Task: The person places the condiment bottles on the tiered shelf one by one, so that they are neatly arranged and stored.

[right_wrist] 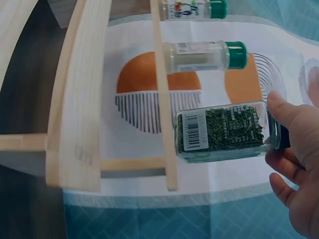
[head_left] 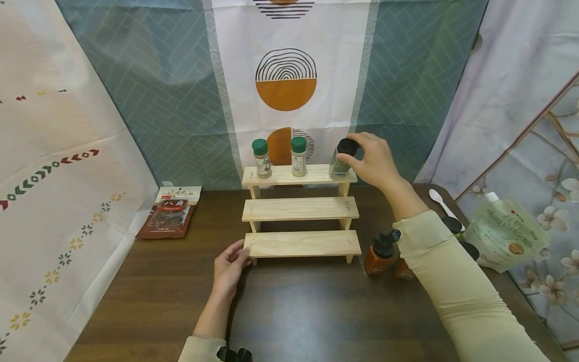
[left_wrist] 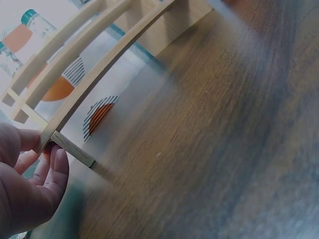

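A three-step wooden rack (head_left: 302, 244) stands on the brown table. My right hand (head_left: 372, 157) pinches the black cap of a glass jar of dried green herbs (right_wrist: 222, 130), whose base is at the right end of the top step. Two green-capped shakers, one at the left (head_left: 262, 159) and one near the middle (head_left: 298, 157), stand on that same step. My left hand (head_left: 230, 266) grips the left end of the lowest step, thumb above and fingers curled below, as the left wrist view shows. The middle and bottom steps bear nothing.
Right of the rack stands an orange-red spice bottle (head_left: 379, 255) with a black cap, another partly behind the sleeve. Farther right are black-capped jars (head_left: 452, 224), a white spoon (head_left: 445, 205) and a pale green pouch (head_left: 507, 234). A red-brown packet (head_left: 169, 213) lies at the left.
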The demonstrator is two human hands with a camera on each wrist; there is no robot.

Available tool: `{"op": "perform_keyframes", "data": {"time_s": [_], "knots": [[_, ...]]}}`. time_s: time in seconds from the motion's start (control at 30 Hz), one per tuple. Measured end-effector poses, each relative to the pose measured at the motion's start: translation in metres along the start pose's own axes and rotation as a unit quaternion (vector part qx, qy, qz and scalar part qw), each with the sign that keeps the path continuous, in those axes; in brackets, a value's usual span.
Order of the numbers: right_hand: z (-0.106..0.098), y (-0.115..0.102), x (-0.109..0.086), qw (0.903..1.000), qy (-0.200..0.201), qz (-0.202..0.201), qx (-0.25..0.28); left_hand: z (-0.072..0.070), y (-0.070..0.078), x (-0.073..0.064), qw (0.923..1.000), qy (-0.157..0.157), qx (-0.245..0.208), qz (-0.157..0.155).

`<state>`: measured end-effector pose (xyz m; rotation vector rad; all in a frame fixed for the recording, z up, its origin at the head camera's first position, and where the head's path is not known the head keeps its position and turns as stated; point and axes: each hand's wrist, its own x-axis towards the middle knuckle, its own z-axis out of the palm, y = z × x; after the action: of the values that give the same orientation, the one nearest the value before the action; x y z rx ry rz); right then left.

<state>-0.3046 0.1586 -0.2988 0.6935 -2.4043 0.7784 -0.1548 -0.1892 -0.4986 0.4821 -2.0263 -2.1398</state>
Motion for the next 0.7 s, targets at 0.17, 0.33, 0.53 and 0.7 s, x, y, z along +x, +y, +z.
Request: {"op": "perform_keyframes", "data": {"time_s": [0.17,0.33,0.53,0.7], "knots": [[0.011,-0.003,0.009,0.9999,-0.01,0.01,0.003,0.0,0.0,0.0,1.0,0.0,-0.002,-0.001],[0.015,-0.005,0.017,0.9983,-0.044,0.038,-0.002,0.0,0.0,0.0,1.0,0.002,-0.004,-0.001],[0.019,0.0,0.023,0.9959,-0.066,0.061,0.008,0.0,0.0,0.002,1.0,0.002,-0.005,0.001],[0.021,0.001,0.021,0.9953,-0.069,0.066,0.016,0.0,-0.001,0.002,1.0,0.002,-0.006,0.0]]}}
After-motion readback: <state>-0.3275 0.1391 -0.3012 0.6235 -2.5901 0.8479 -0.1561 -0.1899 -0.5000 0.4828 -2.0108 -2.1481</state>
